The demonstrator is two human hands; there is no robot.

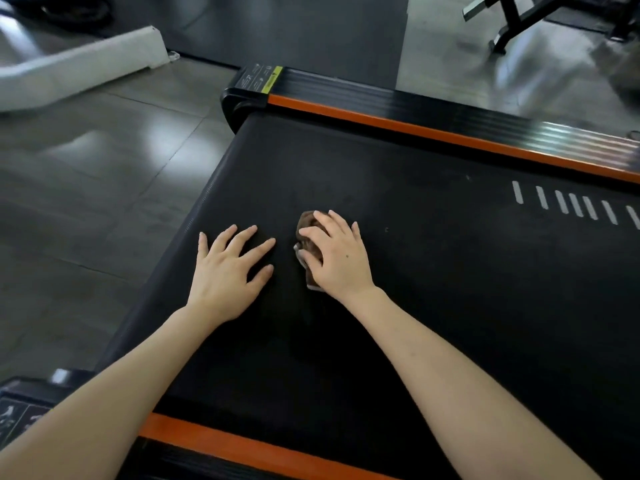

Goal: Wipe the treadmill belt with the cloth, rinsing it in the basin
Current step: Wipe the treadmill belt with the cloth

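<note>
Glossy grey tiled floor [104,161] reflects light; a dark mat [294,26] lies beyond.

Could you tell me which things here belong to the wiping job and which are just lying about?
Job: treadmill belt; brown cloth, bunched under the right hand; left hand flat on the belt.
Lying about: white machine base; black metal stand; dark floor mat.

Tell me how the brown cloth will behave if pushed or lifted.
Probably floppy: the cloth is bunched into folds under the right hand. Pushed, it likely slides rather than rolls across the flat belt. Lifted, it should sag and unfold.
</note>
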